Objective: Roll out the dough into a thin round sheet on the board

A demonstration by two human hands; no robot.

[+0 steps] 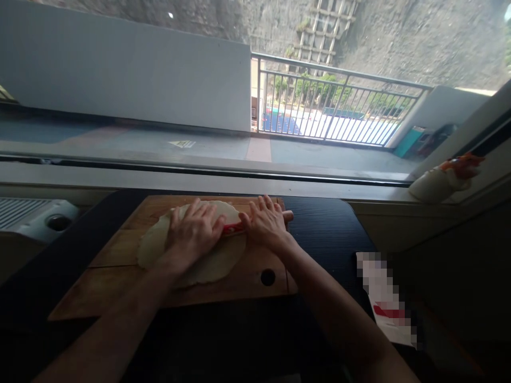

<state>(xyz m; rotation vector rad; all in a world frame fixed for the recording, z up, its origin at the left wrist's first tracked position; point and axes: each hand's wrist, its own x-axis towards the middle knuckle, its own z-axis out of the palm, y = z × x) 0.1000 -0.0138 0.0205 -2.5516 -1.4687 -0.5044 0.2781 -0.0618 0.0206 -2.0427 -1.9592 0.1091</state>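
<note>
- Dough sheet [217, 260]: lies flat on the cutting board [114, 250], its far edge close to the board's far edge; bare wood shows along the near side and at the left end.
- Handling: it looks thin, soft and floppy, so I judge it light, easily stretched and likely to tear or crease if pinched at one spot. Whether its face is sticky or floured, I cannot tell.
- Where to take hold: the uneven left rim, with bare board beside it, seems easiest to reach; both palms slid well under would likely support it better than fingertips.
- Rolling pin [232, 229]: lies across the dough towards the board's right end, a red section showing between the hands and a pale end beyond the right hand. It should be stiff and firm, best borne on near both ends.
- Left hand [195, 229]: palm down over the pin, above the board's middle, fingers stretched forward; slightly blurred.
- Right hand [263, 218]: palm down over the pin near the board's right end, fingers extended and a little apart. How firmly either palm presses is hidden.
- Dark table [319, 231]: under the board, extending past its right end.
</note>
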